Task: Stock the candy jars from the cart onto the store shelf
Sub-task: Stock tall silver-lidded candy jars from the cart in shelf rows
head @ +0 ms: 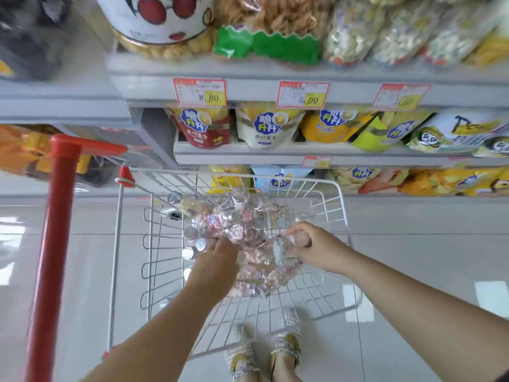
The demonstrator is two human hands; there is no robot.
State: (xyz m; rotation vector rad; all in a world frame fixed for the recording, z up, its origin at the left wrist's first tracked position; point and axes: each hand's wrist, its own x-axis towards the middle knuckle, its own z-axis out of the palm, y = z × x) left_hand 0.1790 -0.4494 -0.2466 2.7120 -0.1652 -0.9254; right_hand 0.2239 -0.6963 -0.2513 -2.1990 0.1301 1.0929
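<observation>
Several clear candy jars [242,221] with silver lids lie heaped in the white wire cart basket [341,205]. My right hand [316,248] grips one jar [285,253] by its lid end, at the right side of the heap. Reaching down into the middle of the heap, my left hand [217,261] has its fingers among the jars; whether it holds one is hidden. The store shelf [275,91] stands straight ahead, beyond the cart.
The cart's red handle post [55,244] rises at the left. Snack bags [267,125] fill the middle and lower shelves, and a big cookie tub [162,26] stands on the top one. Price tags [199,92] hang on the shelf edges. My feet [261,351] stand on pale floor tiles.
</observation>
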